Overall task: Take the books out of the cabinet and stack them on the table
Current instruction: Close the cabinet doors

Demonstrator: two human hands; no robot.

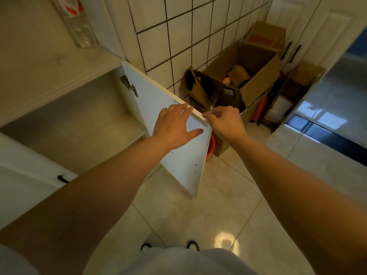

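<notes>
The white cabinet [59,92] under the counter stands with its right door [184,161] swung wide. Its visible shelf [83,124] holds no books. My left hand [174,126] lies flat on the inner face of the door, fingers spread, fingertips at the top edge. My right hand [226,122] pinches the door's top outer corner between thumb and fingers. No books are in view.
A counter top [49,62] carries a clear bottle [77,22]. Open cardboard boxes [244,76] stand against the tiled wall to the right. A red bucket [211,147] sits behind the door. A second cabinet door [23,175] with a black handle is at lower left.
</notes>
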